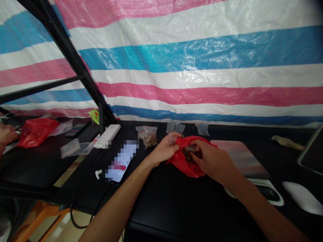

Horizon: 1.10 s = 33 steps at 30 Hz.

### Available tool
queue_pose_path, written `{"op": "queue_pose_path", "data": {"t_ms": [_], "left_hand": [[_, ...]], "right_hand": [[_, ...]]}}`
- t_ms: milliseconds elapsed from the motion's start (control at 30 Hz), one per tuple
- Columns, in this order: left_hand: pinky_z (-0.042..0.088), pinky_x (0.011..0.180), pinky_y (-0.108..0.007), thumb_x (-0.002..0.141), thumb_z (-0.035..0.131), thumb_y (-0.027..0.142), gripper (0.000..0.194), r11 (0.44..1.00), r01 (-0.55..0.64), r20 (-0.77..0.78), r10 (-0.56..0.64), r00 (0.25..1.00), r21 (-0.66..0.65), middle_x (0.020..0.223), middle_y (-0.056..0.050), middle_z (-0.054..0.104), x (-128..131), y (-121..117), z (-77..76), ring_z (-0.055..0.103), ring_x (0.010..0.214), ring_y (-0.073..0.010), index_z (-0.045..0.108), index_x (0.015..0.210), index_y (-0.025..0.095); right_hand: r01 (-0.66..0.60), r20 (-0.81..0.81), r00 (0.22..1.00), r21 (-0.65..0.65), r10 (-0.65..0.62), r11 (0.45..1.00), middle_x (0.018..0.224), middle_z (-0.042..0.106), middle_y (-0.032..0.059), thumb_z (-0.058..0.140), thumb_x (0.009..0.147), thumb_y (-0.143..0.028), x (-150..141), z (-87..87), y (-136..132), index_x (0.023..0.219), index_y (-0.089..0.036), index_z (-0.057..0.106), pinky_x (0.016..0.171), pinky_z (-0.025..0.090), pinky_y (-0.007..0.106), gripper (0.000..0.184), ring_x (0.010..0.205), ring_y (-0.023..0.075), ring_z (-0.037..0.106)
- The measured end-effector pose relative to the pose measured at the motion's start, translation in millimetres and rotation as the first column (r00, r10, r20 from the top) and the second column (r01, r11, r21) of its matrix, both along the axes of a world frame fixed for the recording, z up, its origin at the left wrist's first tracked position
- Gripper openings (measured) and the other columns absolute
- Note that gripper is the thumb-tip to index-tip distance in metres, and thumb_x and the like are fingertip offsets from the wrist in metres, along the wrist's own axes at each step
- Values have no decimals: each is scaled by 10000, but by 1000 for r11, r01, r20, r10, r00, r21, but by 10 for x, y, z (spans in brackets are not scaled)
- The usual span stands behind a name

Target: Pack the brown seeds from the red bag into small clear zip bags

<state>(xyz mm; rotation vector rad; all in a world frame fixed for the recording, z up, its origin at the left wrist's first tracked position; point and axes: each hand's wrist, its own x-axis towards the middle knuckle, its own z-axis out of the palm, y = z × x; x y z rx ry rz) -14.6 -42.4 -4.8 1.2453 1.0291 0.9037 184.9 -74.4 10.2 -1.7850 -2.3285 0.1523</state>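
My left hand (163,152) pinches a small clear plastic bag (173,139) at the near edge of a crumpled red plastic bag (185,164). My right hand (212,162) grips the red bag at its mouth, with the fingers curled over the opening. Dark contents (188,154) show inside the red bag, partly hidden by my fingers. A clear bag of dried brown pieces (148,137) stands just beyond my left hand, and two small clear bags (175,127) lie flat behind the red bag.
A co-worker's hand (7,133) works at far left beside another red bag (36,132). A phone with a blurred screen (122,161), white power bank (107,136), white earbud (98,173), mouse pad (239,158) and white mouse (302,198) lie on the black table (161,208).
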Motion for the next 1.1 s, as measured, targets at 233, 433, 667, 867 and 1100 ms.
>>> {"op": "queue_pose_path", "data": {"t_ms": [233,433,667,867,1100], "left_hand": [[421,573,-169,697,524,40,493,1000,-6,-2,6,1000,23,873,21,631,-43,26,-16,544,631,-71,603,1160,191],[460,665,-190,678,529,26,450,995,-6,10,5,1000,98,942,5,631,-32,44,-26,591,756,-97,599,1094,180],[397,611,-194,696,612,62,525,956,-88,46,78,996,281,889,59,505,-46,48,3,496,697,-87,377,1132,238],[390,671,-211,726,600,72,300,904,-71,-38,96,995,422,820,58,462,-108,29,103,472,730,-99,461,954,208],[447,792,-282,839,598,124,99,770,37,-328,227,917,637,925,-18,599,-126,50,24,562,860,-168,562,891,200]], "right_hand": [[6,-128,992,-11,-7,1000,963,755,42,603,894,-258,38,-27,17,1110,-238,583,611,358,299,218,772,223,699],[20,-187,982,8,-18,1000,943,739,41,628,876,-298,36,-11,27,1051,-240,567,597,363,293,194,734,212,678],[53,-227,972,-18,-56,998,867,750,29,628,836,-285,124,-3,121,1097,-244,521,627,414,303,285,760,243,713],[-3,-425,904,101,45,995,869,762,19,618,820,-227,166,5,152,1110,-268,556,629,492,311,299,723,228,712],[-40,-565,819,124,103,992,964,754,22,579,911,-259,118,44,80,1257,-270,520,656,538,310,351,736,196,702]]}}
